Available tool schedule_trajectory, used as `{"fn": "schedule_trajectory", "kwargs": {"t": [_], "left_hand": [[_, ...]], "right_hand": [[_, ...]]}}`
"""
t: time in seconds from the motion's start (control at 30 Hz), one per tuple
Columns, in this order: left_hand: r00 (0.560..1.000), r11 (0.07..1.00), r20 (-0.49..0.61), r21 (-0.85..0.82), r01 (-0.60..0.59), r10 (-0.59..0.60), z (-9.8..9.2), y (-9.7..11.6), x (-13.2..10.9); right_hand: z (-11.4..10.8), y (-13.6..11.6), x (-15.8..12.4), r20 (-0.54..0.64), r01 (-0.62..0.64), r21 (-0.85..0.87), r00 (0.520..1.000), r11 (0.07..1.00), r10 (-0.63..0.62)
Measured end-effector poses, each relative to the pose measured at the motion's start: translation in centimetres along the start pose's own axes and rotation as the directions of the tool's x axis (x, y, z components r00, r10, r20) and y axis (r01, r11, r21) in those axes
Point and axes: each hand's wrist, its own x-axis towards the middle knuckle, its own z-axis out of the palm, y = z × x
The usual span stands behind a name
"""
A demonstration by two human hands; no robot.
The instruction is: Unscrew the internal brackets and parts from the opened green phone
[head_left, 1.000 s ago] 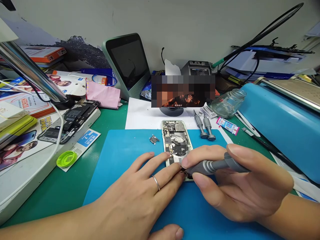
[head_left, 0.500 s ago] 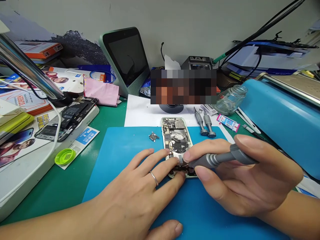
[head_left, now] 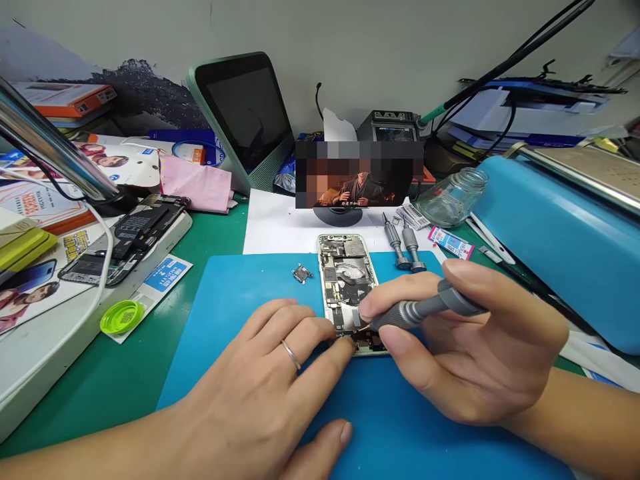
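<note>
An opened smartphone [head_left: 353,272] lies on the blue mat [head_left: 225,293], its inner boards and metal parts exposed. My left hand [head_left: 280,360] rests beside and over its lower left edge, fingertips touching the frame, fingers stretched and the thumb apart on the mat. In my right hand [head_left: 480,347] is a grey screwdriver [head_left: 415,312], held between thumb and fingers and tilted, with its tip at the lower inside of the phone. Whether the tip sits on a screw cannot be seen. A small phone part [head_left: 303,273] lies on the mat left of the phone.
Two more grey screwdrivers [head_left: 403,247] lie behind the phone, near a glass jar [head_left: 453,200]. At the left, another phone assembly [head_left: 133,230] rests on a white ledge, by a green cap [head_left: 121,317]. A blue case [head_left: 555,247] stands right; a screen [head_left: 360,177] stands behind.
My left fingers have drawn back from over the phone and bent, uncovering more of its lower left. The screwdriver tip now shows lower inside the phone. The whole view has shifted slightly.
</note>
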Motion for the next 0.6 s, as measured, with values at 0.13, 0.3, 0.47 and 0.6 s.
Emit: {"fn": "schedule_trajectory", "kwargs": {"t": [0.13, 0.3, 0.47, 0.6], "left_hand": [[0.999, 0.999, -0.044, 0.031, -0.007, 0.008, 0.3, -0.1, -0.1], [0.998, 0.998, -0.067, 0.054, -0.015, 0.018, 0.5, -0.2, -0.2], [0.998, 0.998, -0.066, 0.064, -0.019, 0.023, 0.8, -0.3, 0.0], [0.995, 0.996, -0.088, 0.08, -0.029, 0.036, 1.4, -0.5, -0.3]], "right_hand": [[0.1, 0.1, -0.1, 0.002, -0.001, -0.016, 1.0, 1.0, 0.001], [-0.5, 0.0, -0.3, 0.091, 0.022, -0.073, 0.996, 0.997, -0.015], [-0.8, -0.1, -0.5, 0.155, 0.036, -0.104, 0.988, 0.994, -0.019], [-0.6, -0.2, -0.5, 0.156, 0.049, -0.119, 0.987, 0.992, -0.03]]}}
